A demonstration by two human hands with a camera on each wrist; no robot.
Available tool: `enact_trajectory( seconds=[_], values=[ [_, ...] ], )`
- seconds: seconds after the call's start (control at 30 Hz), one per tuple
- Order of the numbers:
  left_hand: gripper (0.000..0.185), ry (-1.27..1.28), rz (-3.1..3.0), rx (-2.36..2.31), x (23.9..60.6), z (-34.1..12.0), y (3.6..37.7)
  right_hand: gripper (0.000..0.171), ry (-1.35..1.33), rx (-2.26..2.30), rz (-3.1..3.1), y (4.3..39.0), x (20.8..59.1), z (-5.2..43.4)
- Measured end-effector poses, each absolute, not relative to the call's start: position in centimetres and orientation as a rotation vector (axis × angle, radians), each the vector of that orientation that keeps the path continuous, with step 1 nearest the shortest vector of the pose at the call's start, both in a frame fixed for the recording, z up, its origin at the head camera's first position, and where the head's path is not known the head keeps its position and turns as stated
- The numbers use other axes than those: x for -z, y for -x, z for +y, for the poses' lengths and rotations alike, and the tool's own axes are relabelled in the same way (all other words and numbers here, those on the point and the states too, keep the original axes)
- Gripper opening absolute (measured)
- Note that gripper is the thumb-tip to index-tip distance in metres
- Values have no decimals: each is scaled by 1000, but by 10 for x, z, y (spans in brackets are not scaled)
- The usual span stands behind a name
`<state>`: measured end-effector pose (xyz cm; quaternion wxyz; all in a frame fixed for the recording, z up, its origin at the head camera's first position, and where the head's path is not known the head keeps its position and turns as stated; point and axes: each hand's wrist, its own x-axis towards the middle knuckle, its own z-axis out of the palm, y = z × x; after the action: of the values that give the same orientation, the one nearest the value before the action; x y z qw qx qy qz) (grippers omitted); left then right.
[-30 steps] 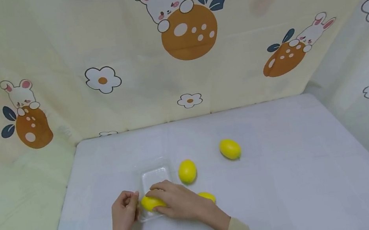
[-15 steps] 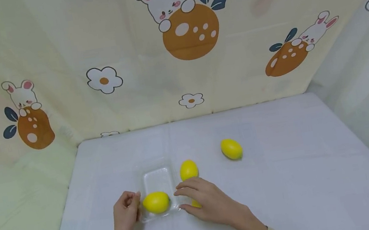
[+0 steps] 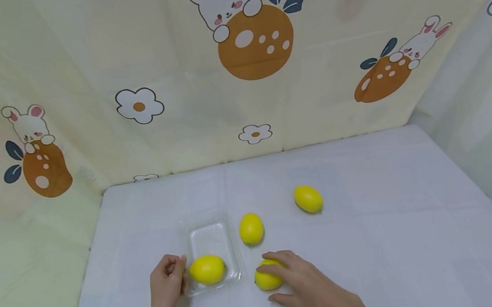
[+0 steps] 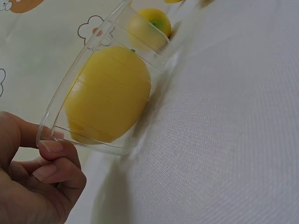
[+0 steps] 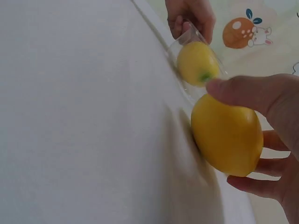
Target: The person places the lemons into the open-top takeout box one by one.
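Four lemons on the table (image 3: 383, 239). One lies crosswise in the clear tray (image 3: 209, 236), left hand (image 3: 167, 287) pinching its rim. Right hand (image 3: 306, 285) curls around another lemon (image 3: 267, 279), long axis left-right, just right of the tray. Two lie loose beyond.

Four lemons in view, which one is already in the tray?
The lemon at the near end of the clear tray, by the left hand. The other three lie on the cloth; the right hand grips one of them.
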<state>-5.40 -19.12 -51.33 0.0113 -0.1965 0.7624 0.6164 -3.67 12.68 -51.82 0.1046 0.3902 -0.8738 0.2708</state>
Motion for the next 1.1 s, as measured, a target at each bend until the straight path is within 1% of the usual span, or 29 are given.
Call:
enact_trajectory(
  seconds=[0.23,0.7,1.1],
  values=[
    [21,615,2365,-1935,515,-191,54,60,-1125,-818,-2601,33,527,125],
    [24,581,2381,-1943,515,-191,54,61,-1084,-872,-2611,33,530,125],
    [25,591,2410,-1915,516,-191,53,64,-1059,-872,-2563,32,516,129]
  ],
)
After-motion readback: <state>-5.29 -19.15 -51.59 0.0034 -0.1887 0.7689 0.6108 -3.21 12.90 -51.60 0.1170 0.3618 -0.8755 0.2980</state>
